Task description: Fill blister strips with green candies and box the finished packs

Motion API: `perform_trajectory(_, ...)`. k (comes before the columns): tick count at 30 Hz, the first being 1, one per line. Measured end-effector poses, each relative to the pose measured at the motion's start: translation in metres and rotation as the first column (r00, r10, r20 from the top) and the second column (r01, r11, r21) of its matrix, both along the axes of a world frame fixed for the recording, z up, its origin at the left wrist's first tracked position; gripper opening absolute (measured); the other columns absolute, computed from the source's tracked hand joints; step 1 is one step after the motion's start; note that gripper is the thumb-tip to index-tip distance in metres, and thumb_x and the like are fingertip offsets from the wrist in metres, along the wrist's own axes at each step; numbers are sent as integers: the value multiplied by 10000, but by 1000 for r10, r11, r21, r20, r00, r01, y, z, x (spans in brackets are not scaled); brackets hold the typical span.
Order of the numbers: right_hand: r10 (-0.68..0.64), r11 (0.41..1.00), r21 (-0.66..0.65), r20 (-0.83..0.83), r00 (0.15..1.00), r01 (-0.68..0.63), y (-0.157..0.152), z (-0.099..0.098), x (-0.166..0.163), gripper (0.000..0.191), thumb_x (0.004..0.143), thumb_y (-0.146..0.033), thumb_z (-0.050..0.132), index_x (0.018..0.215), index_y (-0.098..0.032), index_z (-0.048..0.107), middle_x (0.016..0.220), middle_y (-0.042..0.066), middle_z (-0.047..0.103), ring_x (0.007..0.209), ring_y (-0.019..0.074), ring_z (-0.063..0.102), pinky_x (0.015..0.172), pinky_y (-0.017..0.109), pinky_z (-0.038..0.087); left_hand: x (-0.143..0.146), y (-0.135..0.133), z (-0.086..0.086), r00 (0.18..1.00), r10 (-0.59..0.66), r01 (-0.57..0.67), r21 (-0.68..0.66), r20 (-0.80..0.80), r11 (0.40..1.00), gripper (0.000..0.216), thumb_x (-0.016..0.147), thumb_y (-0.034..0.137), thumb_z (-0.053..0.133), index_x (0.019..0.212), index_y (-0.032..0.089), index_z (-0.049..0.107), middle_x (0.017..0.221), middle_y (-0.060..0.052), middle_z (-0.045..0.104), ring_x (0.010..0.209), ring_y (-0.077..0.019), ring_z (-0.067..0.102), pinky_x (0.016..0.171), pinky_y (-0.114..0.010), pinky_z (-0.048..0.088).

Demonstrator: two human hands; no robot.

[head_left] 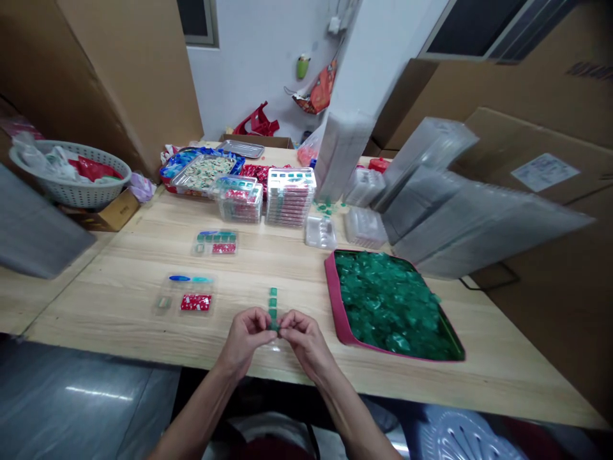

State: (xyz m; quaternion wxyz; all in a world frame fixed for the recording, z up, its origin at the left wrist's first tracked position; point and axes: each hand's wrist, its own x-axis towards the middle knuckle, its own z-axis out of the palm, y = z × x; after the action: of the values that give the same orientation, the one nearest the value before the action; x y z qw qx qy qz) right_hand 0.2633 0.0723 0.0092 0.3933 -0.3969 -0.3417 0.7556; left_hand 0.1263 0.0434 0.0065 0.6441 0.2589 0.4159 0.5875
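Note:
My left hand (248,333) and my right hand (305,340) meet near the front edge of the table, thumbs and fingertips pinched together. Between them is a small green square piece (274,326), gripped from both sides. Just beyond the fingertips, similar green squares (272,301) lie in a straight column on the wood. Left of my hands sits a clear plastic tray (166,289) with blue sticks and a red patterned packet (196,302). To the right stands a red-rimmed tray (341,317) heaped with green translucent pieces (387,300).
Farther back lies another filled clear tray (215,243), before stacked trays (291,198). Empty clear trays (320,232) and tall plastic stacks (460,211) stand back right. A metal tray of small pale pieces (205,172) is back left, near a white basket (71,185).

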Motion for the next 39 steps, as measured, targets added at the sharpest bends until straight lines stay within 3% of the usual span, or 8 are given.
perform_trajectory(6,44,995,83,81,996,-51,4,-7,6,177,623,-219,749,724,-175,611,651,-28,597,597,105,531,610,228,399,-2,4,-1,988,-50,42,-58,-143,997,202,564,108,720,635,142,534,582,47,542,562,-71,486,559,-187,382)
perform_trajectory(13,119,934,268,394,911,-237,28,-12,6,60,658,-193,627,677,-166,577,553,-54,502,522,95,445,533,218,342,-14,22,-14,921,-182,154,-107,-344,982,178,621,232,660,747,146,567,567,33,564,503,-93,507,466,-194,359)
perform_trajectory(19,54,839,361,689,723,-407,24,-26,8,116,652,-86,479,646,-163,567,561,-37,506,537,108,460,533,215,345,-6,22,-31,697,-248,211,-138,-673,968,54,642,172,558,651,144,604,529,20,550,508,-113,507,506,-221,370)
perform_trajectory(25,-132,744,451,822,554,-493,16,-30,3,197,680,-31,470,679,-163,616,628,6,577,619,141,521,606,236,383,2,18,-26,481,-179,186,-100,-858,978,136,697,125,523,641,152,645,621,-30,585,611,-157,504,623,-279,342)
perform_trajectory(30,-178,681,530,789,588,-505,13,-12,12,236,731,-31,489,800,-179,659,775,30,609,705,141,569,652,226,427,1,15,-29,148,-187,317,-132,-971,939,254,818,162,424,727,161,661,727,-64,616,689,-182,555,654,-279,355)
perform_trajectory(33,-322,670,623,734,599,-403,17,11,40,209,782,-68,485,854,-182,645,807,33,597,710,137,566,651,225,433,1,14,-32,-6,-190,349,-181,-982,920,297,862,197,381,755,173,657,765,-67,631,731,-191,584,669,-277,374)
perform_trajectory(35,-463,648,667,729,504,-368,24,25,67,192,800,-81,474,838,-181,634,818,48,602,766,159,566,690,249,422,1,13,-30,-43,-185,353,-188,-982,916,325,879,214,356,741,179,648,764,-65,633,741,-192,597,675,-278,385)
perform_trajectory(39,-619,662,576,781,84,-479,46,31,109,148,775,-91,515,815,-183,625,822,72,638,831,216,543,734,314,347,3,9,-23,23,-133,311,-120,-991,943,373,907,277,304,748,186,629,765,-61,633,743,-194,613,679,-286,407)
